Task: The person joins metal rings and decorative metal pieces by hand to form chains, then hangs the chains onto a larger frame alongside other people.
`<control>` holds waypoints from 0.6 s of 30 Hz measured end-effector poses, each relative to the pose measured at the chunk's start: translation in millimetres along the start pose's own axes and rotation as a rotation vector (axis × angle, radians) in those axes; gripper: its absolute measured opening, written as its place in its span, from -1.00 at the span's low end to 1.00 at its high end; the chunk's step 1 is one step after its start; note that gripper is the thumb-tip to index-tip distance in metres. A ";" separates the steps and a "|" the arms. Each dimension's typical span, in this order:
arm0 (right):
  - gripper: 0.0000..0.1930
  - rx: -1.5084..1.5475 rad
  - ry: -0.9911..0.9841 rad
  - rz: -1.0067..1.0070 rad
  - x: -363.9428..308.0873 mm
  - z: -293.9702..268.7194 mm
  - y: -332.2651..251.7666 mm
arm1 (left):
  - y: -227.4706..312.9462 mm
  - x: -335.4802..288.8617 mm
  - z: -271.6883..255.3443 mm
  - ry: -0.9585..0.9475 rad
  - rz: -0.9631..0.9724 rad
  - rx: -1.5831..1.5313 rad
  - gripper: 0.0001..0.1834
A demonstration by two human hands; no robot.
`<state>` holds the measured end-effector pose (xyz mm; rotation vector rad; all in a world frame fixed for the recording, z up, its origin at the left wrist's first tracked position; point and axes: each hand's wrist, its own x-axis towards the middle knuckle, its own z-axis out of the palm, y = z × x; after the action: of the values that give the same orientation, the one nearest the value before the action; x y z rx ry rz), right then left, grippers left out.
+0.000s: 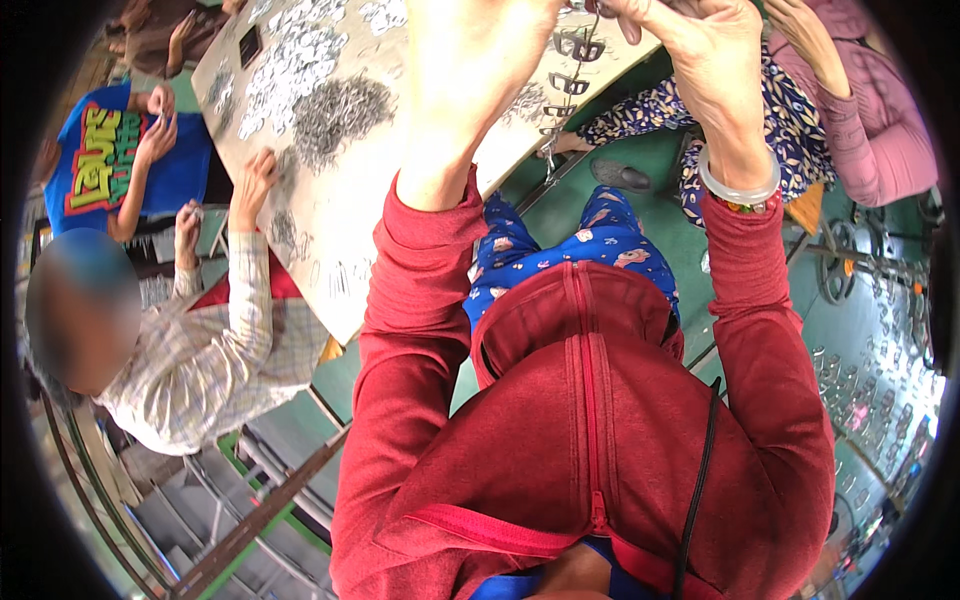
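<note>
Both my hands are raised at the top edge of the view. Between them hangs a strand of dark metal buckles, several D-shaped pieces one below another. My right hand, with a pale bangle on its wrist, has thumb and fingers pinched at the strand's upper end. My left hand is close beside the strand, washed out by light. Its fingers are cut off by the picture's edge, so its grip is hidden. The strand's lower tip hangs above my blue-trousered knees.
A pale table at the left carries heaps of dark metal pieces and whitish pieces. Co-workers sit along it: a checked shirt, a blue shirt. At right, a person in a pink sleeve sits close by.
</note>
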<state>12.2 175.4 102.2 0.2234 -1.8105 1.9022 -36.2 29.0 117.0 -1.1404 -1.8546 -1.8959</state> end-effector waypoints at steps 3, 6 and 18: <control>-0.84 0.033 0.039 -0.279 16.9 -3.0 -7.3 | -9.6 9.9 -5.9 0.081 -0.106 -0.255 -0.81; -0.79 -0.028 0.176 -0.522 26.9 -26.6 -49.8 | -21.1 7.6 -3.7 0.058 -0.193 -0.194 -0.80; -0.79 -0.321 0.312 -0.745 -10.6 -106.7 -209.4 | -188.8 -87.8 39.8 -0.976 -0.710 -0.041 -0.75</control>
<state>140.7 274.3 272.6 0.3954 -1.4986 1.0522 -89.8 66.0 -84.7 -1.8016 -3.0740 -1.8019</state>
